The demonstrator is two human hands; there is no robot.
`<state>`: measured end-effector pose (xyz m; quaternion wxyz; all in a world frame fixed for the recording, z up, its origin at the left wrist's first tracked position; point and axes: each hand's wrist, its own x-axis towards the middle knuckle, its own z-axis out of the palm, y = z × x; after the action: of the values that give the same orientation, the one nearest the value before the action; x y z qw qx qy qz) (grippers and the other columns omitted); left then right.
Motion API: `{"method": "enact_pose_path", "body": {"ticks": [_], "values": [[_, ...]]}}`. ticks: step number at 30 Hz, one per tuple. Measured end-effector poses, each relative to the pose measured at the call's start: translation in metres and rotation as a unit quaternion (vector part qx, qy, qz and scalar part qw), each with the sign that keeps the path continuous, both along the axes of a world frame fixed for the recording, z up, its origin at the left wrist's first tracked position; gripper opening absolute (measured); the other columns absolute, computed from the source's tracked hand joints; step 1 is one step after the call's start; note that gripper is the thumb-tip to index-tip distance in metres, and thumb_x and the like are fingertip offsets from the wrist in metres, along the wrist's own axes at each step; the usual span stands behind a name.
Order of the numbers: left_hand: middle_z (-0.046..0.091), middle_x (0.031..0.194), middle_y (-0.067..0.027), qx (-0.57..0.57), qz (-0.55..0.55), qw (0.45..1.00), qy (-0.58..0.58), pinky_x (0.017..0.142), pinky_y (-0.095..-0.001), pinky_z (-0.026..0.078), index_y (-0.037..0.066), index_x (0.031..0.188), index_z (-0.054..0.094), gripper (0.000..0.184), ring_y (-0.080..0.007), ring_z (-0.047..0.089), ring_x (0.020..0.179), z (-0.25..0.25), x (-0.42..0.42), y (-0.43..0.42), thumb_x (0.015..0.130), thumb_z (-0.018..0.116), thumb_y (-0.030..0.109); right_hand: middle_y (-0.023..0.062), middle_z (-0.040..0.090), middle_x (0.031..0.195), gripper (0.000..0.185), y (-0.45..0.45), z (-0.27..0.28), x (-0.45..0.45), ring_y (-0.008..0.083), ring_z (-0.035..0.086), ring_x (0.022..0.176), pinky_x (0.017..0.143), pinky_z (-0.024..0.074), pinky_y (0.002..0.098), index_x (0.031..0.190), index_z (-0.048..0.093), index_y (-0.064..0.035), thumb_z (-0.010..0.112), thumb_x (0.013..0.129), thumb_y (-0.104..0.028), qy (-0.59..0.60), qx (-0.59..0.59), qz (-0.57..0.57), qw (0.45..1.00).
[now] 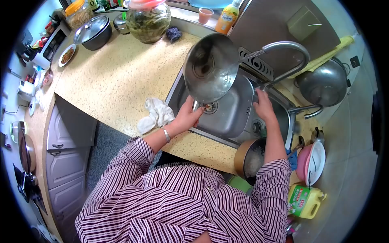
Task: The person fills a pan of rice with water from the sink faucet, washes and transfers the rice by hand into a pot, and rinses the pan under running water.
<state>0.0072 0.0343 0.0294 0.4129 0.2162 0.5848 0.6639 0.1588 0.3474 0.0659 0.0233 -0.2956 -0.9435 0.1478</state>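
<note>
My left hand (189, 116) is closed around the short handle of a shiny metal pan (211, 67), tilted above the left basin of the sink (233, 109). The pan's hollow inside faces me and looks wet. The end of the curved faucet (300, 50) is at the pan's right rim. My right hand (264, 104) reaches to the faucet's base, thumb apart from the fingers; it seems to touch the base, and the fingertips are partly hidden. Food scraps lie at the drain (209, 107) below the pan. A white cloth (156, 115) lies on the counter near my left wrist.
A brown pot (245, 160) with pale contents stands by my right forearm. Along the back are a glass jar (148, 22), a lidded pot (94, 34) and an orange soap bottle (227, 18). A steel colander (324, 83) is at right, above a pink basin (303, 162).
</note>
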Motion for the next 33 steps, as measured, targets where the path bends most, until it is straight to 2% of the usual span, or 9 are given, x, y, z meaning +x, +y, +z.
{"method": "enact_pose_path", "body": {"ticks": [3, 5, 6, 8, 18, 21, 28, 31, 33], "values": [[0.061, 0.085, -0.013, -0.036, 0.004, 0.995, 0.09, 0.049, -0.0334, 0.047, 0.002, 0.139, 0.034, 0.051, -0.0175, 0.056, 0.055, -0.001, -0.003, -0.003, 0.096, 0.059, 0.012, 0.0204, 0.047, 0.143, 0.068, -0.001, -0.002, 0.001, 0.0397, 0.048, 0.131, 0.11, 0.041, 0.0433, 0.145, 0.043, -0.0046, 0.069, 0.082, -0.002, 0.002, 0.001, 0.002, 1.0], [0.06, 0.079, -0.0211, -0.009, 0.066, 0.961, 0.269, 0.059, -0.0446, 0.048, 0.002, 0.13, 0.039, 0.044, -0.0354, 0.06, 0.061, -0.013, -0.005, -0.002, 0.093, 0.061, 0.011, 0.0201, 0.047, 0.143, 0.068, 0.002, -0.005, 0.002, 0.0393, 0.047, 0.132, 0.111, 0.0403, 0.0429, 0.145, 0.043, -0.0045, 0.069, 0.082, -0.002, 0.006, 0.002, 0.003, 1.0], [0.06, 0.079, -0.0211, -0.009, 0.063, 0.96, 0.271, 0.059, -0.0446, 0.048, 0.002, 0.13, 0.039, 0.044, -0.0354, 0.06, 0.061, -0.014, -0.007, -0.004, 0.093, 0.061, 0.011, 0.02, 0.047, 0.143, 0.069, 0.004, -0.007, 0.003, 0.0389, 0.046, 0.133, 0.111, 0.04, 0.0427, 0.145, 0.043, -0.0044, 0.069, 0.082, -0.002, 0.008, 0.002, 0.011, 1.0], [0.059, 0.078, -0.0267, -0.047, 0.096, 0.926, 0.363, 0.067, -0.0517, 0.047, 0.003, 0.12, 0.042, 0.035, -0.0481, 0.06, 0.074, -0.018, -0.012, -0.008, 0.091, 0.061, 0.01, 0.02, 0.046, 0.144, 0.069, 0.006, -0.011, 0.005, 0.0386, 0.045, 0.134, 0.111, 0.0396, 0.0424, 0.146, 0.042, -0.0043, 0.069, 0.082, -0.003, 0.011, 0.001, 0.017, 1.0], [0.063, 0.093, -0.0278, -0.125, 0.074, 0.902, 0.407, 0.071, -0.0543, 0.049, 0.004, 0.123, 0.043, 0.039, -0.0481, 0.063, 0.086, 0.01, -0.025, -0.03, 0.088, 0.061, 0.007, 0.0192, 0.043, 0.149, 0.077, 0.012, -0.014, 0.004, 0.0379, 0.044, 0.137, 0.114, 0.0375, 0.0421, 0.15, 0.038, -0.0075, 0.072, 0.081, -0.006, -0.02, 0.007, 0.018, 1.0], [0.062, 0.084, -0.0274, -0.112, 0.086, 0.891, 0.431, 0.066, -0.0522, 0.047, 0.003, 0.117, 0.042, 0.032, -0.049, 0.061, 0.08, 0.007, -0.025, -0.034, 0.092, 0.06, 0.011, 0.0193, 0.041, 0.152, 0.079, 0.016, -0.016, 0.005, 0.0378, 0.042, 0.138, 0.115, 0.0365, 0.042, 0.152, 0.037, -0.0092, 0.072, 0.081, -0.007, -0.028, -0.002, 0.018, 0.999], [0.062, 0.086, -0.0285, -0.127, 0.066, 0.883, 0.447, 0.066, -0.0514, 0.048, 0.003, 0.119, 0.043, 0.033, -0.0494, 0.061, 0.078, 0.0, -0.023, -0.047, 0.092, 0.061, 0.008, 0.0207, 0.041, 0.152, 0.079, 0.006, 0.017, 0.028, 0.0373, 0.041, 0.14, 0.117, 0.0339, 0.0408, 0.152, 0.039, -0.0103, 0.074, 0.081, -0.011, -0.008, -0.015, 0.028, 0.999], [0.063, 0.082, -0.0219, -0.137, 0.058, 0.894, 0.423, 0.064, -0.0471, 0.048, 0.002, 0.125, 0.043, 0.039, -0.0403, 0.064, 0.072, -0.005, -0.018, -0.054, 0.092, 0.063, 0.009, 0.0223, 0.042, 0.151, 0.074, 0.007, 0.05, 0.081, 0.0378, 0.04, 0.14, 0.116, 0.0346, 0.0398, 0.149, 0.042, -0.0071, 0.074, 0.083, -0.019, -0.003, -0.019, 0.032, 0.999], [0.065, 0.103, -0.0249, -0.081, 0.065, 0.926, 0.362, 0.072, -0.0507, 0.051, 0.002, 0.137, 0.038, 0.05, -0.0458, 0.065, 0.082, -0.001, -0.012, -0.058, 0.092, 0.059, 0.007, 0.0234, 0.048, 0.146, 0.071, 0.005, 0.065, 0.13, 0.0368, 0.045, 0.138, 0.113, 0.0369, 0.0398, 0.145, 0.046, -0.003, 0.075, 0.085, -0.029, -0.027, -0.073, 0.004, 0.997]]}}
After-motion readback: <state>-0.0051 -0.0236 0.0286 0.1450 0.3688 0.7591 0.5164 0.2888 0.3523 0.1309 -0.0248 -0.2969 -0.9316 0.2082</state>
